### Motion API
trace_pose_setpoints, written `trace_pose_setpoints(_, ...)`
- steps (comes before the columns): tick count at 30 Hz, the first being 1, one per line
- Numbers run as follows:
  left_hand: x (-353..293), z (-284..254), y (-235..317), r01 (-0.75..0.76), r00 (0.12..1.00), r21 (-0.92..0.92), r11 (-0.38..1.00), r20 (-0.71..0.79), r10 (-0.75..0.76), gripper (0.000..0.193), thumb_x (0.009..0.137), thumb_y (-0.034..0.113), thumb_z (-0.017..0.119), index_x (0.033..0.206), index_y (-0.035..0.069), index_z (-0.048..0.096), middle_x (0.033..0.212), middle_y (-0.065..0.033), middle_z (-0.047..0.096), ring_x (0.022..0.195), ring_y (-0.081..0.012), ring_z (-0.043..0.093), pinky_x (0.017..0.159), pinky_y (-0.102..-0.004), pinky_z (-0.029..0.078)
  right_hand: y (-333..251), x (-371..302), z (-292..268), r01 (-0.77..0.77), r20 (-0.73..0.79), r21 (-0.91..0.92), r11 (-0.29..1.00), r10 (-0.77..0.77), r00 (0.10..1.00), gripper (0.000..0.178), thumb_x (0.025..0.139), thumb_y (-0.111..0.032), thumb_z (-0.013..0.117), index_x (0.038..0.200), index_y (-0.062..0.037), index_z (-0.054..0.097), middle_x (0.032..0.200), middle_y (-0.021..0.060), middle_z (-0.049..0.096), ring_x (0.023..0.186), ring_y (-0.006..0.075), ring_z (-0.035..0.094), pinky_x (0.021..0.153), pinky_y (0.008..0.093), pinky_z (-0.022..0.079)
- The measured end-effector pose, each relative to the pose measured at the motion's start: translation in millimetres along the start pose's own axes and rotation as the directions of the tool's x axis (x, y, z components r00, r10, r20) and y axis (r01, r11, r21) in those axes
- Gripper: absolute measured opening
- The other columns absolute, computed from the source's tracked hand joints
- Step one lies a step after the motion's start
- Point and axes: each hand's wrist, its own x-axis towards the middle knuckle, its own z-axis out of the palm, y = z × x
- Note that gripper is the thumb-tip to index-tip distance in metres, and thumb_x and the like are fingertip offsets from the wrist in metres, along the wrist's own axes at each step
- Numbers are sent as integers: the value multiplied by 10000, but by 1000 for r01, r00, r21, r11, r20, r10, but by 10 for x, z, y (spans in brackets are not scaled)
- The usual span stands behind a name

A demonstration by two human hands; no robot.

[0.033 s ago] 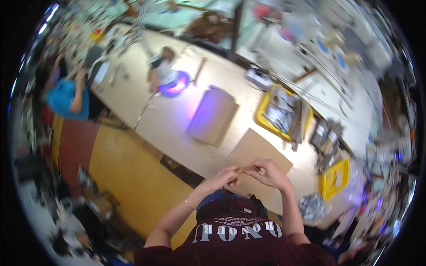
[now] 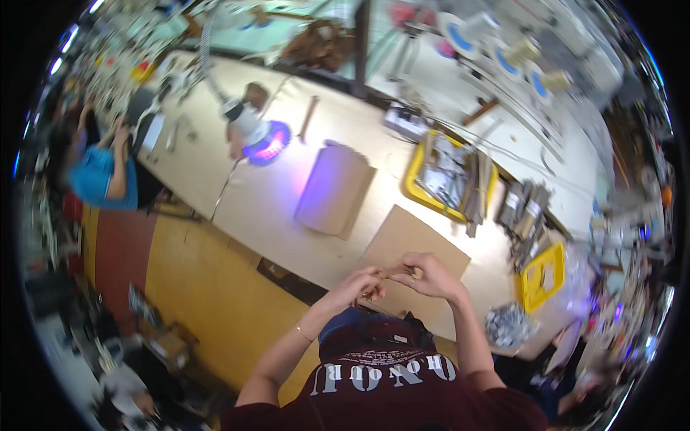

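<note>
Close in front of my body, my left hand (image 2: 364,285) and my right hand (image 2: 433,276) meet over the near edge of a brown board (image 2: 413,237). Both are closed, fingertips pinching a small tan strip (image 2: 392,274) stretched between them. Fingers cover much of it, so its exact kind cannot be made out. The flat board lies on the table beneath and beyond my hands. Farther off to the left rests a stack of brown sheets (image 2: 332,190), lit purple along one side.
A lamp (image 2: 267,144) glows purple on the table (image 2: 251,205). Toward the right are a yellow tray (image 2: 411,188) of strips and small parts, bundled strips (image 2: 523,215), a smaller yellow tray (image 2: 530,286) and a silvery pile (image 2: 507,325). A co-worker in blue (image 2: 108,176) sits at far left.
The view has swung slightly, so the table and its things sit a little farther left in the picture, and it is sharper. My hands keep their pinch on the tan strip.
</note>
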Motion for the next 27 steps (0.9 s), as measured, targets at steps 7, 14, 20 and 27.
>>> trace_pose_setpoints(7, 14, -494, 71, -151, 973, -601, 785, -230, 11, 356, 945, 383, 453, 1101, 75, 540, 1128, -164, 576, 1041, -264, 560, 891, -430, 435, 575, 412, -165, -67, -137, 602, 795, 186, 973, 195, 872, -259, 679, 927, -74, 652, 774, -22, 627, 681, 73, 535, 624, 240, 421)
trace_pose_setpoints(14, 19, -868, -346, -290, 842, -595, 750, -531, -95, 253, 922, 355, 523, 1045, 135, 549, 982, -28, 573, 928, -182, 555, 813, -355, 447, 1192, 966, -277, 240, -391, 919, 312, 646, 656, 147, 921, -185, 599, 1047, -110, 594, 837, -31, 633, 727, 78, 579, 661, 251, 475)
trace_pose_setpoints(20, 27, -878, -487, -273, 858, -595, 756, -505, -87, 215, 910, 303, 549, 1046, 137, 552, 964, -13, 576, 893, -173, 563, 790, -331, 453, 1235, 1045, -121, 430, -410, 888, 167, 710, 572, 189, 926, -196, 593, 1100, -125, 577, 928, -9, 627, 780, 97, 579, 671, 269, 485)
trace_pose_setpoints(27, 21, -814, -557, -289, 871, -579, 762, -489, -42, 210, 893, 278, 580, 1045, 136, 556, 968, -12, 581, 888, -175, 561, 775, -328, 449, 1060, 992, 15, 544, -439, 834, 91, 706, 555, 235, 932, -243, 584, 1143, -143, 559, 997, -6, 610, 856, 116, 556, 769, 301, 473)
